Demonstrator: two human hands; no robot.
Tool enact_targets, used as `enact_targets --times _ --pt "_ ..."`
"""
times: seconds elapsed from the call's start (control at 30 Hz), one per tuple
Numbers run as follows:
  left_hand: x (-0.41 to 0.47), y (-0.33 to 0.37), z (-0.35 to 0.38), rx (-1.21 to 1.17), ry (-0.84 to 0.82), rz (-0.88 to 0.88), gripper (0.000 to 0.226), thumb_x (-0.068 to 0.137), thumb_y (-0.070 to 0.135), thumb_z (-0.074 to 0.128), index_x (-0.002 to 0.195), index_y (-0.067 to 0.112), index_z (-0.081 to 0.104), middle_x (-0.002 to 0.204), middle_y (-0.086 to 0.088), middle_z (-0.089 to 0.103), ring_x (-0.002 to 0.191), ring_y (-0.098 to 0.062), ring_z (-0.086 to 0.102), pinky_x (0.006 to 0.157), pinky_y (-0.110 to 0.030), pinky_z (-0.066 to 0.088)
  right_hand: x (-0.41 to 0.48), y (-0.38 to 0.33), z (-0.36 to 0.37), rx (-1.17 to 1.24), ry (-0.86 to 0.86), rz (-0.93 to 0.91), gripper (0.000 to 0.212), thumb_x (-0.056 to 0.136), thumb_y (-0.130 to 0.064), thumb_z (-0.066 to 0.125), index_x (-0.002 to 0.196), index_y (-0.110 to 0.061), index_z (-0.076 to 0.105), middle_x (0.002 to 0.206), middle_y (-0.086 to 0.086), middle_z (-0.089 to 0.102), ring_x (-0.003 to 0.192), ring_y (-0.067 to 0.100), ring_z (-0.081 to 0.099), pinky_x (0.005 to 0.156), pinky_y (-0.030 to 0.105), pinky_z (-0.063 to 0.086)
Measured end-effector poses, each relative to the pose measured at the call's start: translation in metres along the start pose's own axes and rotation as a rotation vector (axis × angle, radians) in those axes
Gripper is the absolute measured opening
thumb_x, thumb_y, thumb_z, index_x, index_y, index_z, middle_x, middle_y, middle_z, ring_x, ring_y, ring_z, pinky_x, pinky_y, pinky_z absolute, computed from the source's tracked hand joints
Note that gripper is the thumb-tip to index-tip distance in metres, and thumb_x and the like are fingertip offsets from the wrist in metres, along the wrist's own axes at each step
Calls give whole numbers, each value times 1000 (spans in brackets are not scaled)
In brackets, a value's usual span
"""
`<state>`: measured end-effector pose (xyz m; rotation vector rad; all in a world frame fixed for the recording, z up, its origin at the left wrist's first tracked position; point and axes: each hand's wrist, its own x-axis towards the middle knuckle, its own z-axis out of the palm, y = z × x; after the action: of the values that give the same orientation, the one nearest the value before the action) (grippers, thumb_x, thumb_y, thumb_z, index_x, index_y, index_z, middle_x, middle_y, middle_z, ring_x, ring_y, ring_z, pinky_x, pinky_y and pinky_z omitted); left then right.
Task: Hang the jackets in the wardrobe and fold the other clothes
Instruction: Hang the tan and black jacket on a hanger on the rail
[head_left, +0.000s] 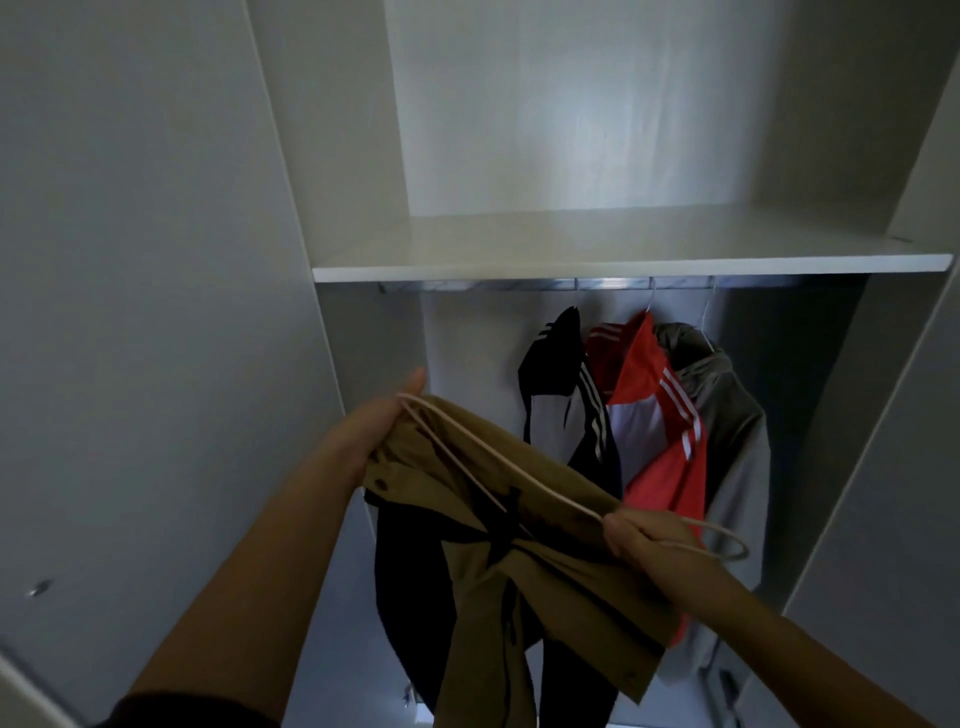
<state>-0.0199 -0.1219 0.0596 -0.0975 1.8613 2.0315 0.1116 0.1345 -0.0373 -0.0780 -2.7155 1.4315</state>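
The fingers (621, 540) of the right hand (647, 538) are curled round the neck of a cream hanger (519, 467), just below its hook, which sticks out to the right. The left hand (363, 434) pinches the hanger's far end together with a shoulder of the tan jacket (550, 582), thumb on top.

The jacket is held in the air before the open wardrobe (358, 156), below the shelf (623, 262) and not yet on the rail (493, 285). Its body and dark lining droop between the forearms. It looks like soft, light cloth that could slump or slide off the thin, smooth hanger (the hanger itself seems stiff enough to steer by). The neck below the hook is probably the best hold, with the other hand steadying a shoulder.

A black jacket (561, 374), a red jacket (660, 415) and a grey jacket (737, 415) hang on the rail. The first two bear white sleeve stripes. No brand name, label or writing can be read.
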Motion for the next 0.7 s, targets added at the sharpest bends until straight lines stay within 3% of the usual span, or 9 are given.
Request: enact_targets --times 0.1,0.2,0.27,0.33,0.47,0.6,0.7 --pt "-3 1 -5 33 -93 -2 54 80 55 57 60 6 67 59 -12 66 50 -22 65 50 -28 56 -8 -5 -2 14 -19 12 39 80 -60 41 48 -44 56 59 -7 62 47 -4 49 51 10 35" --pt "-8 3 -2 74 -105 49 44 88 38 58 59 7 68 57 -10 66 47 -19 63 49 -25 55 -13 0 -6 -5 -6 -5 38 58 -72 33 47 -42 56 62 -5 63 49 -4 50 50 8 37" --pt "-9 3 -2 244 -75 163 28 86 29 64 69 7 63 64 -8 64 52 -15 62 52 -21 54 -15 5 -6 -4 12 -27 42 55 -77 33 48 -42 56 58 -12 61 51 -5 51 51 8 37" --pt "-7 4 -6 463 15 323 29 85 27 67 64 11 54 57 1 56 48 -6 55 48 -15 46 -15 12 -3 -42 85 -136 48 67 -83 35 56 -44 60 67 -22 59 66 -6 54 60 8 39" --pt "-1 2 -7 958 220 668 32 85 32 67 65 13 51 62 2 50 58 -10 48 52 -20 35 -17 16 7 -201 163 -296 28 74 -64 41 64 -50 62 115 -34 42 112 -14 37 91 9 28" --pt "0 0 -6 1239 287 790 36 89 39 62 63 22 42 62 8 46 61 -9 44 52 -19 27 -14 2 15 -215 161 -254 30 79 -56 48 53 -44 58 111 -29 42 105 -18 41 80 -3 27" --pt "-7 -6 11 1248 235 878 37 90 41 58 64 23 39 62 9 45 58 -4 41 52 -20 27 -5 -7 26 -343 79 -268 29 92 -37 54 65 -40 63 104 -19 49 88 -3 52 74 7 35"
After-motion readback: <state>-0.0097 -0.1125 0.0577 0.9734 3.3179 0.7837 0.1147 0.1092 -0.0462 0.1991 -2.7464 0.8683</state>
